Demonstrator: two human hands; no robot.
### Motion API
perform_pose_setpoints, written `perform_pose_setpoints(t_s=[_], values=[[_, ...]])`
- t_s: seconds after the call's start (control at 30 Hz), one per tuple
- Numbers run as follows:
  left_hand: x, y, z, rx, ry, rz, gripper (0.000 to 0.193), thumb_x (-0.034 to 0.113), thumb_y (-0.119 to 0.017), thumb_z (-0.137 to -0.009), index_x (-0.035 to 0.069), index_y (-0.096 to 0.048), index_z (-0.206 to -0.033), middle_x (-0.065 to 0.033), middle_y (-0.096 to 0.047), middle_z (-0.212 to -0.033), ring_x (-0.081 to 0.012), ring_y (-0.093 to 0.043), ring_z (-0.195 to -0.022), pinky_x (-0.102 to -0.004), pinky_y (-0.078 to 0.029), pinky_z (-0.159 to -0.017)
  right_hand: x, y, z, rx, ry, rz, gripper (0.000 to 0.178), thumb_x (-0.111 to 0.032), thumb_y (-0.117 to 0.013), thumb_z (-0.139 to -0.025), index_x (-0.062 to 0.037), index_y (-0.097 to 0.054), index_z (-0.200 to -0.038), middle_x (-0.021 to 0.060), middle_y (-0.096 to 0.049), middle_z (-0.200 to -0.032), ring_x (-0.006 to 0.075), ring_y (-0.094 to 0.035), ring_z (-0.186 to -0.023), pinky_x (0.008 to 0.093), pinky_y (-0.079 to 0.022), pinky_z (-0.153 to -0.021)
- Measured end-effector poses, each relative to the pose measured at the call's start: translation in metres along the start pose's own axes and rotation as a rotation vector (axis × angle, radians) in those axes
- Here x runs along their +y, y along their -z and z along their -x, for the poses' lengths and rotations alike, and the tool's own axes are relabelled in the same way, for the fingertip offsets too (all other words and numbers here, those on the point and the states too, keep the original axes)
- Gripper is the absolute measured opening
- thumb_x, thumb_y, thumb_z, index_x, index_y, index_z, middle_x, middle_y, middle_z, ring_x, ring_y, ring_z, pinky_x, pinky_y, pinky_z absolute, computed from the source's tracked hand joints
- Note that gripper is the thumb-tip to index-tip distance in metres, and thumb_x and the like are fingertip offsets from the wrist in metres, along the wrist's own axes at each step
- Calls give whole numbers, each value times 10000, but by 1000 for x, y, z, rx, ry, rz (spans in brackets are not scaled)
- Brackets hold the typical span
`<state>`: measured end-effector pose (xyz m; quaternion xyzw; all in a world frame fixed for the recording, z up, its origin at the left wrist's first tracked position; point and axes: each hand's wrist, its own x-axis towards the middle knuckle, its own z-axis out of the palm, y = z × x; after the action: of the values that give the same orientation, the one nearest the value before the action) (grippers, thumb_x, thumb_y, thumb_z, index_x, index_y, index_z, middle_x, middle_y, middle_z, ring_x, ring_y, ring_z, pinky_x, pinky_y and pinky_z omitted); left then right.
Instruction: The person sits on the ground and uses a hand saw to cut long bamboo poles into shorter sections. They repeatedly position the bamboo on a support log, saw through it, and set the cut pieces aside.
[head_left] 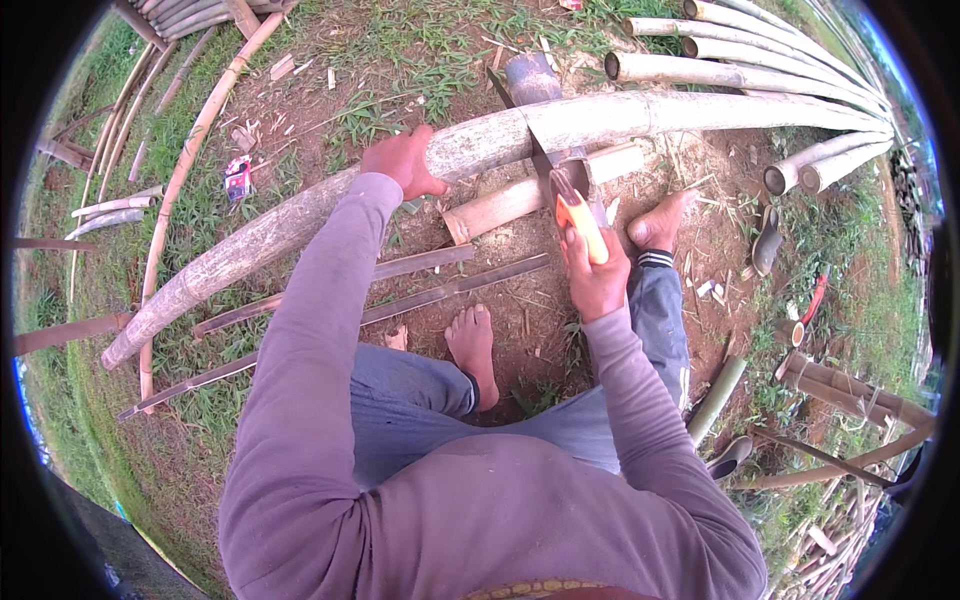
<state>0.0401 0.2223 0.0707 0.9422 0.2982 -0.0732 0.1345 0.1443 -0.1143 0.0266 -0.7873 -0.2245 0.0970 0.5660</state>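
Observation:
A long, thick bamboo pole runs across in front of me, from the lower left up to the right. My left hand grips it from above, its thumb turned toward the right. In my right hand is a handsaw, held by its orange handle. The saw's dark blade crosses the pole to the right of my left hand, its far end showing beyond the pole. How deep the blade sits in the bamboo I cannot tell. Below the pole, near the blade, lies a short bamboo length.
Another bamboo section shows behind the pole. Several cut poles lie at the far right. Split bamboo strips lie before my bare feet. Dark shoes and a red-handled tool rest on the right. A curved pole stretches along the left.

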Motion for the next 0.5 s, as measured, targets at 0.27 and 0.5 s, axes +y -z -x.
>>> perform_pose_setpoints(t_s=[0.27,0.5], values=[[-12,-30,-18,81,-84,86,960,479,-1014,-601,96,-599,-1378,-211,-784,-1154,-432,-765,-1055,-542,-610,-928,-41,88,103,-8,-17,56,271,-155,-816,-995,-13,-693,-1190,93,-767,-818,164,-736,-658,341,-580,-633],[15,-13,-11,8,14,-23,965,449,-1030,-597,95,-576,-1372,-239,-730,-1269,-440,-734,-1138,-545,-586,-988,-29,109,91,-52,77,57,404,-331,-826,-990,-38,-690,-1233,123,-770,-876,272,-776,-737,404,-598,-685]])
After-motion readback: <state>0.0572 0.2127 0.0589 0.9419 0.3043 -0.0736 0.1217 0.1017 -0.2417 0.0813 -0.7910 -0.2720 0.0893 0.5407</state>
